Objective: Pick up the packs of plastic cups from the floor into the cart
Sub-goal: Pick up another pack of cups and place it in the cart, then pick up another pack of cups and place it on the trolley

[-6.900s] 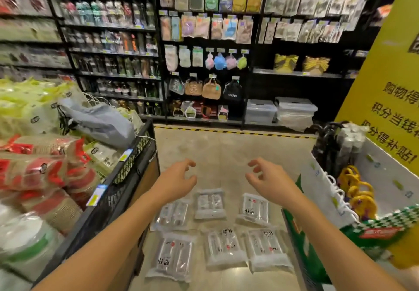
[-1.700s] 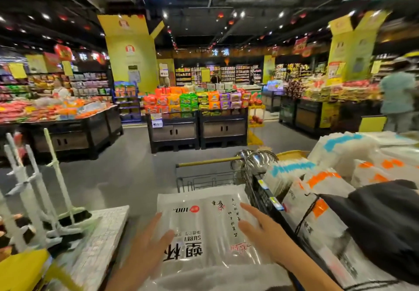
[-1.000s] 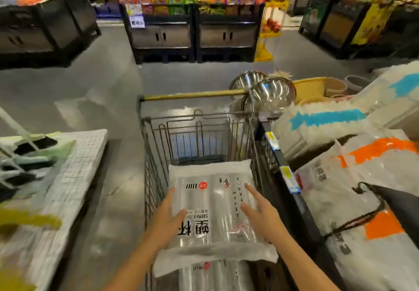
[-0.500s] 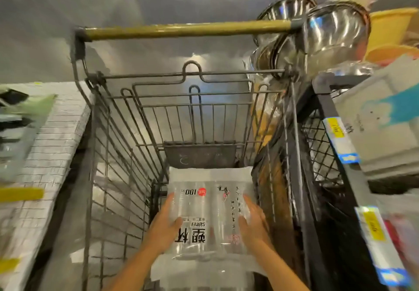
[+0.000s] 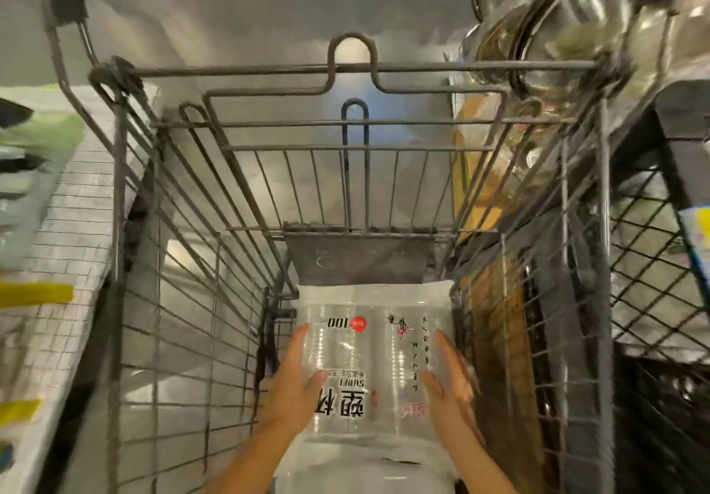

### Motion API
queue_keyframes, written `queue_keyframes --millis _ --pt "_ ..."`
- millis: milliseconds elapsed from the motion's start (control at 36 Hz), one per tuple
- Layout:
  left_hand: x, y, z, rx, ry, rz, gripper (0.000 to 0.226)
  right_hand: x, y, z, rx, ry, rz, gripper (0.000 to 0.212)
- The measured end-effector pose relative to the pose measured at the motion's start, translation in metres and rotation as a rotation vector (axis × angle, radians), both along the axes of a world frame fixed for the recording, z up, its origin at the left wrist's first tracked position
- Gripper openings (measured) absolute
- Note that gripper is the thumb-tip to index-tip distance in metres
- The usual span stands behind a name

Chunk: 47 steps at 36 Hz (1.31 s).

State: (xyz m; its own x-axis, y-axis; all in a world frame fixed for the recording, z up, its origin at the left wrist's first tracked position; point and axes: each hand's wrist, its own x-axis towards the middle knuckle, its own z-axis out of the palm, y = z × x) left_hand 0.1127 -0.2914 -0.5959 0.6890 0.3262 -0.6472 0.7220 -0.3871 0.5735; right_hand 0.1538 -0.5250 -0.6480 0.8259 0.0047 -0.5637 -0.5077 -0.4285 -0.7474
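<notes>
- Display stand [image 5: 50, 201] with a white grid top sits at far left, outside the cart; it plays no part in this step.
- Cart [image 5: 161, 301] now fills the view; half a second ago its yellow handle bar was well in sight, so the head has dipped deeper into the basket.
- Left hand [image 5: 294, 386] lies flat on the pack's left edge, fingers spread, pressing rather than pinching.
- Pack of cups [image 5: 374, 363] is low in the basket, its far end just beside the grey flap [image 5: 359, 259], over another pack partly hidden beneath.
- Right hand [image 5: 447, 382] mirrors it on the right edge, its grip open-palmed and slightly blurred.
- Steel bowls [image 5: 568, 24] crowd the upper right.
- Judgement: this pack is nearly set down; release comes next, then more packs from the floor.
</notes>
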Motion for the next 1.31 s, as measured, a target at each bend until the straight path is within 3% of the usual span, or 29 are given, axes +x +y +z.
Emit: queue_keyframes --millis 56,83,167,278,389,583,750,861,972,1306 --pt "0.004 -0.001 0.001 -0.001 0.01 -0.025 0.08 0.004 0.0 0.008 0.048 0.028 -0.027 0.119" --pt "0.006 -0.001 0.003 0.003 0.025 -0.039 0.08 0.006 0.0 0.016 0.041 0.046 -0.008 0.114" --pt "0.006 -0.001 0.017 0.08 0.082 -0.116 0.082 0.013 0.001 0.054 -0.062 0.092 0.184 0.066" --pt "0.004 0.005 0.051 0.179 0.091 -0.214 0.069 0.029 -0.002 0.113 -0.322 0.126 0.358 0.062" --pt "0.016 0.017 0.122 0.243 -0.045 -0.281 0.064 0.055 0.017 0.184 -0.408 -0.065 0.578 0.055" --pt "0.033 0.046 0.272 0.4 -0.219 -0.285 0.06 0.082 0.073 0.337 -0.486 -0.417 0.719 0.052" --pt "0.01 0.075 0.391 0.545 -0.337 -0.227 0.053 0.064 0.114 0.453 -0.528 -0.536 0.803 0.055" --pt "-0.03 0.092 0.457 0.616 -0.425 -0.159 0.044 0.034 0.141 0.518 -0.514 -0.605 0.857 0.059" --pt "-0.086 0.111 0.506 0.739 -0.461 -0.101 0.051 -0.013 0.166 0.567 -0.483 -0.719 0.864 0.056" --pt "-0.341 0.177 0.558 0.895 -0.446 0.149 0.046 -0.221 0.271 0.635 -0.41 -0.936 1.095 0.051"
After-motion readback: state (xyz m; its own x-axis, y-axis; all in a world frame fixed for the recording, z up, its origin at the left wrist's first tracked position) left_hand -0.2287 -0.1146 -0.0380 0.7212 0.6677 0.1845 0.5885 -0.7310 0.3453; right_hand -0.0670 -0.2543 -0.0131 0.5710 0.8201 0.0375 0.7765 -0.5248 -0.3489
